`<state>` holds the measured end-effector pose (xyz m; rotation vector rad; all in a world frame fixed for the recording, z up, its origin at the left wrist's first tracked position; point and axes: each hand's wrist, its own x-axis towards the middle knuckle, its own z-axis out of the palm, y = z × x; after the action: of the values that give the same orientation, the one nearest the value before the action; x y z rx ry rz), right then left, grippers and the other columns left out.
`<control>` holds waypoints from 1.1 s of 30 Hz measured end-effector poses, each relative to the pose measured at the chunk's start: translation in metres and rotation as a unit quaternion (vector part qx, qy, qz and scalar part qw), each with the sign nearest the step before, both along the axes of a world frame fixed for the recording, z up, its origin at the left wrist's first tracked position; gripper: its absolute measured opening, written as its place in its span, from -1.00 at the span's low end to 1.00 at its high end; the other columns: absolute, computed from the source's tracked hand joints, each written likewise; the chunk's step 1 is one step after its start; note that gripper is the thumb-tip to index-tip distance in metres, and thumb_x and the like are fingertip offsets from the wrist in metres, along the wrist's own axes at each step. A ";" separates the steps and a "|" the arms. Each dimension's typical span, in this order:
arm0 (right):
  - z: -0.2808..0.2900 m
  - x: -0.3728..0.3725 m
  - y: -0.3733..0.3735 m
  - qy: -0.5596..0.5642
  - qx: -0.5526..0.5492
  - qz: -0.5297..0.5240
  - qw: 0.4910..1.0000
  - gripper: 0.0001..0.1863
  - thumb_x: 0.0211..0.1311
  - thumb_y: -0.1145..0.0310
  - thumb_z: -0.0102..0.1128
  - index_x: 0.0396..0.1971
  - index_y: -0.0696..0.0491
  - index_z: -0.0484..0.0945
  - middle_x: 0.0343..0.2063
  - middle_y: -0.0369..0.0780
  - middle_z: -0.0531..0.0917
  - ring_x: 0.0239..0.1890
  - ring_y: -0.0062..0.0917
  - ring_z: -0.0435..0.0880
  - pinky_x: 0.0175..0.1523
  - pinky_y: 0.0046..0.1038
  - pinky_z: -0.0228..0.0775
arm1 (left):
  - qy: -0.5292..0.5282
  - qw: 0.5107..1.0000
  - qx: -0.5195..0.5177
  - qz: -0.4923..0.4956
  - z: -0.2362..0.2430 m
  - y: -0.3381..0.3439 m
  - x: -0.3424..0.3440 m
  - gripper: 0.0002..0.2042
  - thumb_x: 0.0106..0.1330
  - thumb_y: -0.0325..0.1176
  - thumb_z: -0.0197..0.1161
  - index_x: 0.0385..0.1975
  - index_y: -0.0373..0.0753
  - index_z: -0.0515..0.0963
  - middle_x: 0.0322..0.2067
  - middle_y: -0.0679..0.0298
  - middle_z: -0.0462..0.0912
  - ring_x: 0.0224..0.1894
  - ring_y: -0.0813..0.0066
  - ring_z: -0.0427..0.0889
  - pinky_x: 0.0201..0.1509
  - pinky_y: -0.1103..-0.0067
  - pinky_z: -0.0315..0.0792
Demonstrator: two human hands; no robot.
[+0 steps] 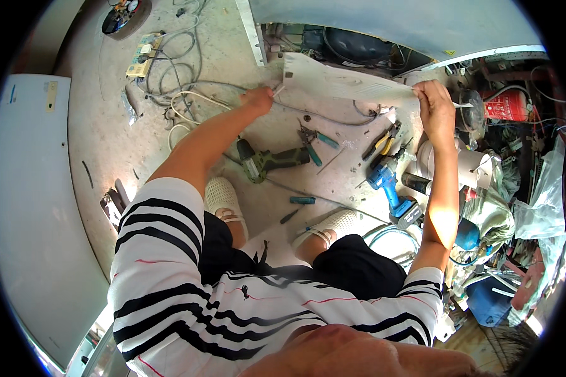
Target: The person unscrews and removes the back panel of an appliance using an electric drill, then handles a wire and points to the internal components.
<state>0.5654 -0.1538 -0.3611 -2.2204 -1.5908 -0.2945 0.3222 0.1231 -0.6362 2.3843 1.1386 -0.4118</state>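
A long pale grey panel (343, 81) spans the gap between my hands, in front of the open base of a large grey cabinet (383, 22). My right hand (435, 103) pinches its right end between thumb and fingers. At the left end, my left hand (256, 102) has its fingers closed on the panel's lower corner. Inside the cabinet base sits a rounded black compressor (355, 47), partly behind the panel. Below my hands lie a green cordless drill (267, 160), a blue cordless drill (388, 185) and pliers with teal handles (314, 144).
Yellow-black pliers (382, 139) lie near the blue drill. Cables and a power strip (144, 55) spread over the floor at far left. A white appliance (34, 207) stands along the left side. At right are a red cylinder (506, 105), plastic bags (541, 201) and piled clutter.
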 end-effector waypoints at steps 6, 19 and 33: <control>-0.021 0.001 0.037 -0.007 0.027 0.045 0.999 -0.96 0.14 0.45 0.16 -0.40 0.04 0.51 -0.45 -0.20 0.52 -0.29 -0.25 0.52 -0.22 -0.31 0.38 | -0.016 1.000 -0.021 -0.001 0.002 -0.005 0.002 -0.79 0.24 -0.07 0.11 -0.19 0.12 0.58 -0.24 0.38 0.67 -0.07 0.26 0.60 0.06 0.13 0.27; -0.050 0.007 0.077 0.001 0.020 0.082 0.996 -0.94 0.17 0.46 0.11 -0.35 0.04 0.46 -0.42 -0.20 0.51 -0.27 -0.24 0.51 -0.19 -0.32 0.38 | -0.027 0.999 -0.021 -0.004 0.016 -0.013 0.002 -0.80 0.23 -0.09 0.12 -0.21 0.12 0.60 -0.29 0.39 0.69 -0.10 0.27 0.62 0.04 0.12 0.26; -0.082 0.016 0.111 -0.040 0.042 0.012 0.998 -0.92 0.18 0.33 0.14 -0.33 -0.08 0.57 -0.42 -0.32 0.57 -0.24 -0.38 0.57 -0.18 -0.33 0.45 | 0.016 0.999 -0.029 0.015 -0.007 0.024 -0.017 -0.74 0.24 -0.20 0.08 -0.08 0.10 0.54 -0.04 0.33 0.61 0.11 0.24 0.50 0.17 0.14 0.17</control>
<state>0.5813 -0.0424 -0.4431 -2.1500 -1.6143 -0.4413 0.3052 0.1474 -0.6429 2.3156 1.1594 -0.4687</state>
